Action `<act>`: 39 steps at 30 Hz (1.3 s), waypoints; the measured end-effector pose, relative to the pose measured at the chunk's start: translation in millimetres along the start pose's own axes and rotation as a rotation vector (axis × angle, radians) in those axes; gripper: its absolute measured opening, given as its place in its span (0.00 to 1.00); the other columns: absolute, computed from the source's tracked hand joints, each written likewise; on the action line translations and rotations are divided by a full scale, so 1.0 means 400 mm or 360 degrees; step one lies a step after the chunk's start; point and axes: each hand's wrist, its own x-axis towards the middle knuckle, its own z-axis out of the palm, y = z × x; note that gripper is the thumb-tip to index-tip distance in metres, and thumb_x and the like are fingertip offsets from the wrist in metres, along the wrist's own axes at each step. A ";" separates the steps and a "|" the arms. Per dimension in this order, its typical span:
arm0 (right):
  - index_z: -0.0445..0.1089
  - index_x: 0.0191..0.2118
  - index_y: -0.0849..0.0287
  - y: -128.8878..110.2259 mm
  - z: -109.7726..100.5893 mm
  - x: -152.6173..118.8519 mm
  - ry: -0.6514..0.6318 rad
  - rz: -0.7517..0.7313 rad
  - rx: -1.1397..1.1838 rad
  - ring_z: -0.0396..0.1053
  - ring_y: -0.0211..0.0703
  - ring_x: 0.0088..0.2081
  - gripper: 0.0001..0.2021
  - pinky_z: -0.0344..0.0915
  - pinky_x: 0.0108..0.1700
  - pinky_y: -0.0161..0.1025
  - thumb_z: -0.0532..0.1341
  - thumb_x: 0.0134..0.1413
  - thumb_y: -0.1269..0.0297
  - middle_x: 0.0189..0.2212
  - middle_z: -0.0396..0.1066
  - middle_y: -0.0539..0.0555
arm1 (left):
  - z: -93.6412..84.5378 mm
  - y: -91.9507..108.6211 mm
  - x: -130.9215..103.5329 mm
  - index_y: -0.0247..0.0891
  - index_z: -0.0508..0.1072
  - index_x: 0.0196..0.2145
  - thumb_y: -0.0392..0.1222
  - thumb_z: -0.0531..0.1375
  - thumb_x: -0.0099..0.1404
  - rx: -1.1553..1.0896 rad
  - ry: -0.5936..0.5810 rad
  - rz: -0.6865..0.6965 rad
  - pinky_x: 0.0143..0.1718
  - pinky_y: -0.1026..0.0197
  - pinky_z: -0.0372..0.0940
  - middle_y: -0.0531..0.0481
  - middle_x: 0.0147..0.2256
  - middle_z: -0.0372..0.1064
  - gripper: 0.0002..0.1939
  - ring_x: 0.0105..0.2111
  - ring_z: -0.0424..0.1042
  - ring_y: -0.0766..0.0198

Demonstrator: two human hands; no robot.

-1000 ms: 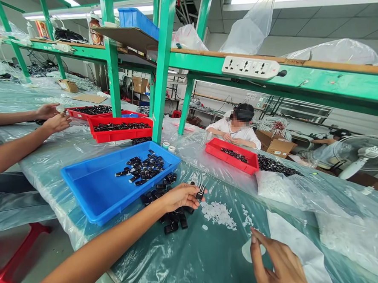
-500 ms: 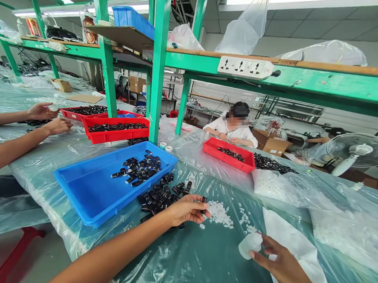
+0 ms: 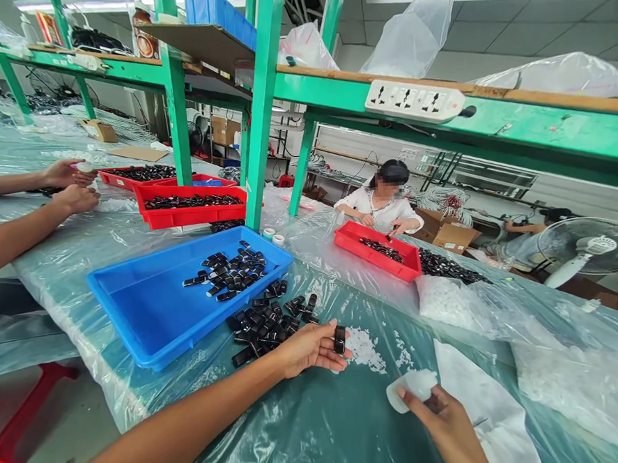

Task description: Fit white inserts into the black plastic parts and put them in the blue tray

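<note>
A worker's left hand [image 3: 310, 349] pinches a black part [image 3: 339, 339] between thumb and forefinger, the other fingers loosely spread, above a plastic-covered table [image 3: 311, 430]. The right hand [image 3: 449, 418], partly closed, grips a tilted, whitish bottle [image 3: 411, 391] at the near right, apart from the part. Between the hands and slightly beyond them lie small white pieces [image 3: 365, 352], with a white sheet [image 3: 481, 397] just right of the bottle.

A pile of black parts [image 3: 260, 327] sits left of the left hand, beside a blue tray [image 3: 151, 307] with more black parts gathered toward its right end. Farther left, another person's hands [image 3: 73, 186] are at work near red trays [image 3: 196, 216] filled with dark pieces. Across the table, a person in white [image 3: 378, 206] reaches over a red bin [image 3: 373, 257]; loose dark pieces [image 3: 450, 267] and a clear bag of white bits [image 3: 444, 303] lie to its right. A fan [image 3: 597, 245] stands at the far right, and a power strip [image 3: 415, 101] runs along the green shelf [image 3: 543, 125] overhead.
</note>
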 end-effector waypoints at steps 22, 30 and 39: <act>0.66 0.38 0.55 0.037 0.038 0.005 0.0199 -0.0080 -0.0485 0.71 0.49 0.32 0.26 0.63 0.34 0.39 0.58 0.38 0.39 0.33 0.74 0.54 | -0.155 0.127 -0.030 0.38 0.73 0.44 0.44 0.53 0.63 0.2282 0.1259 0.0331 0.37 0.58 0.61 0.41 0.37 0.73 0.15 0.40 0.70 0.50; 0.66 0.37 0.54 0.034 0.038 0.000 0.0175 -0.0110 -0.0524 0.71 0.49 0.33 0.25 0.63 0.34 0.39 0.58 0.39 0.39 0.33 0.74 0.54 | -0.176 0.101 -0.008 0.39 0.72 0.48 0.34 0.56 0.61 0.2530 0.1318 0.0238 0.49 0.53 0.57 0.39 0.47 0.65 0.16 0.51 0.61 0.48; 0.66 0.35 0.52 0.019 0.049 -0.018 0.0004 -0.0124 -0.0573 0.70 0.50 0.36 0.22 0.62 0.36 0.39 0.56 0.43 0.39 0.32 0.74 0.52 | -0.206 0.091 0.009 0.41 0.76 0.36 0.37 0.62 0.56 0.2436 0.0995 0.0331 0.54 0.45 0.47 0.43 0.54 0.60 0.08 0.56 0.51 0.45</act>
